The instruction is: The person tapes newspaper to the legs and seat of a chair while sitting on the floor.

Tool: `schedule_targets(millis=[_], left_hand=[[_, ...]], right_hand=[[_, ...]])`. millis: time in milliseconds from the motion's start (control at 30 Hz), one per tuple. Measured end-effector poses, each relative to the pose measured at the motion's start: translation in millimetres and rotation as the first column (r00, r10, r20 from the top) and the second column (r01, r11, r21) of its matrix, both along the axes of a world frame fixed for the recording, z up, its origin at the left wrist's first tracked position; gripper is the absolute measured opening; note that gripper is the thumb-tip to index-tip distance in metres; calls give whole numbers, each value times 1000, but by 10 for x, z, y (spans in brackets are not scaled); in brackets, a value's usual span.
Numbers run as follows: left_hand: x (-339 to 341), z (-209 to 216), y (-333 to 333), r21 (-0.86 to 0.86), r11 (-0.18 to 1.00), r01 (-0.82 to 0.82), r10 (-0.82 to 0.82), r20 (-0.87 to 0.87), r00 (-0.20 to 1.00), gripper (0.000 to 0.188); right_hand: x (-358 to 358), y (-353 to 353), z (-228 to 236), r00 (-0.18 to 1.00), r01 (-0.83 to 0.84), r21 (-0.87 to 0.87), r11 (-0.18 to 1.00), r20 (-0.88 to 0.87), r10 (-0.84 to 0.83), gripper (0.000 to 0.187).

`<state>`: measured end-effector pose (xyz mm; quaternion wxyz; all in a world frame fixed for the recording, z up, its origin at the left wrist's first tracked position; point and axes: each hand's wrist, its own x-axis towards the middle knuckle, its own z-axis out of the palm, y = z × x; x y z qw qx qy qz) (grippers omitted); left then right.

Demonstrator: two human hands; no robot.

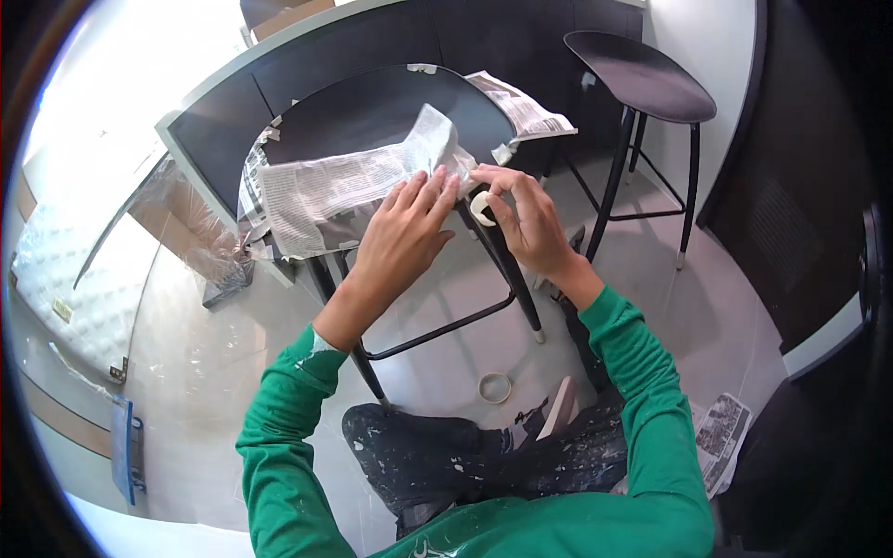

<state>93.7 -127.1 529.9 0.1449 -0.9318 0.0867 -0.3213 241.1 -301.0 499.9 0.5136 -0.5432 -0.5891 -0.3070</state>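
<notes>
A dark bar stool [358,112] stands before me, with strips of newspaper stuck around its seat edge by bits of pale tape. One newspaper sheet [339,186] lies along the near rim, its right part folded upward. My left hand [402,232] lies on that sheet near the fold, fingers stretched out. Just right of it, my right hand [535,223] grips a roll of masking tape [482,209] below the seat edge, its fingertips by the paper's right end. The tape roll is partly hidden by the fingers.
A second stool [642,79] stands at the far right, near the dark counter [353,56]. Another tape roll [495,388] lies on the floor by my paint-spattered legs. Newspaper [721,437] rests at the lower right. Plastic-wrapped cardboard [186,219] and a blue dolly [123,451] are at left.
</notes>
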Motion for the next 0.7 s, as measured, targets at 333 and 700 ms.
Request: schedule_targets(millis=[333, 700], left_hand=[[301, 326, 320, -404, 910, 90, -163, -151, 975, 55], [706, 283, 506, -424, 905, 32, -87, -112, 990, 65]], right_hand=[[408, 262, 626, 962, -127, -307, 943, -268, 43, 17], [907, 722, 1338, 986, 43, -608, 793, -101, -130, 32]])
